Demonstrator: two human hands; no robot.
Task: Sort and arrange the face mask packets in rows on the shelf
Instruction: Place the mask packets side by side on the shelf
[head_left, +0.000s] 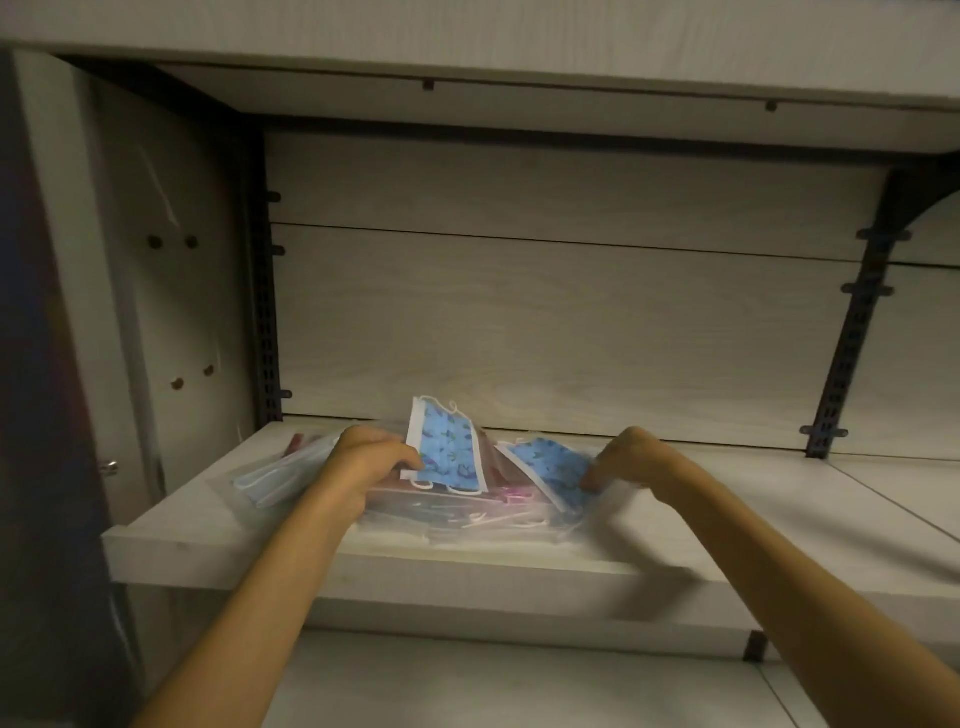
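We face a pale wood-grain back panel (545, 312) in dim, yellowish light. Dark slotted metal uprights (267, 312) stand at either side, an upper board (467, 36) overhangs us, and a grey side wall (171, 260) closes the left.

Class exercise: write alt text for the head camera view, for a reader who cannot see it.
Two bare hands each hold a blue patterned mask packet: the left hand one, the right hand another, above a loose pile of packets on a pale wooden shelf.
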